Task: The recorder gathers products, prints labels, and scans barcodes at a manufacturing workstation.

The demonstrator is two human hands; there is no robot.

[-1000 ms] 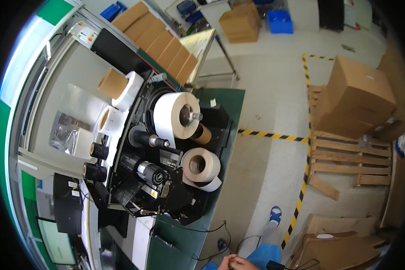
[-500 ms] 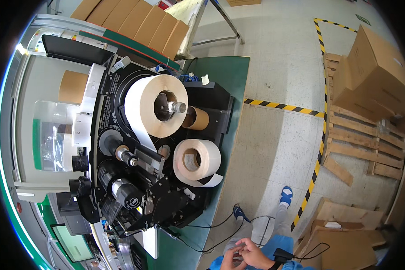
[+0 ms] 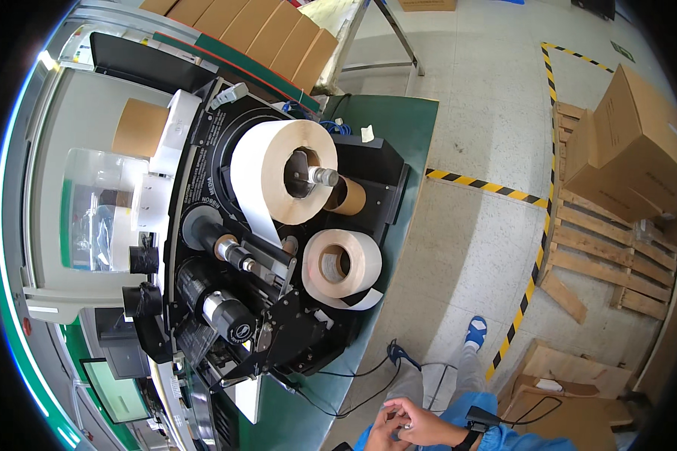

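Below black label machine [image 3: 278,248] – both hands [image 3: 406,425] together, sthg small between.

Factory floor, label-roll machine [image 3: 278,248], hazard floor tape [image 3: 538,248], wooden pallets [image 3: 609,248]

Both hands [image 3: 405,425] meet below a label machine [image 3: 278,248].

Brown cardboard boxes [image 3: 624,143] sitting on the pallet at right; big white label roll [image 3: 278,177] hanging above a smaller label roll [image 3: 342,263].
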